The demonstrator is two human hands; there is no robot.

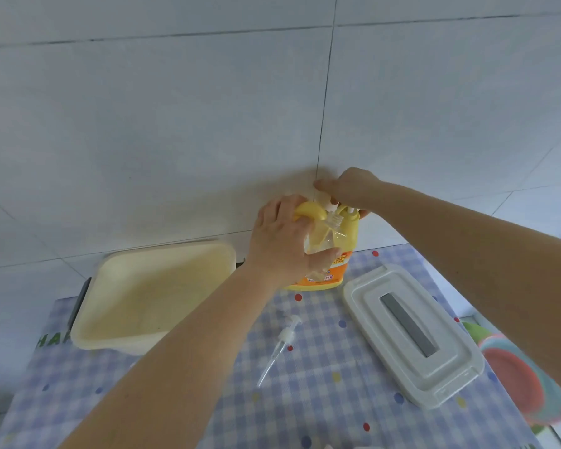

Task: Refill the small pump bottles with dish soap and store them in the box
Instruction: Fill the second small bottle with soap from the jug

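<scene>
At the centre of the frame the left hand [280, 234] grips a small clear pump bottle [321, 244], fingers and thumb curled round its body, holding it up against the front of a large yellow dish soap jug [334, 254] that stands on the checked tablecloth [321, 384] near the tiled wall [175, 124]. The small bottle's neck sits just under the jug's white pump nozzle [332, 207]. The right hand [350, 187] rests on top of the jug's pump, fingers bent over the pump head; how firmly it presses cannot be told. In the lower centre a loose white pump top with its clear dip tube [277, 348] lies flat on the cloth, apart from both hands. To the left of the frame a cream storage box [110, 332] stands open. Its grey-white lid [412, 335] lies to the right of the jug. At the right edge, stacked coloured bowls [512, 374] show partly, blurred.
</scene>
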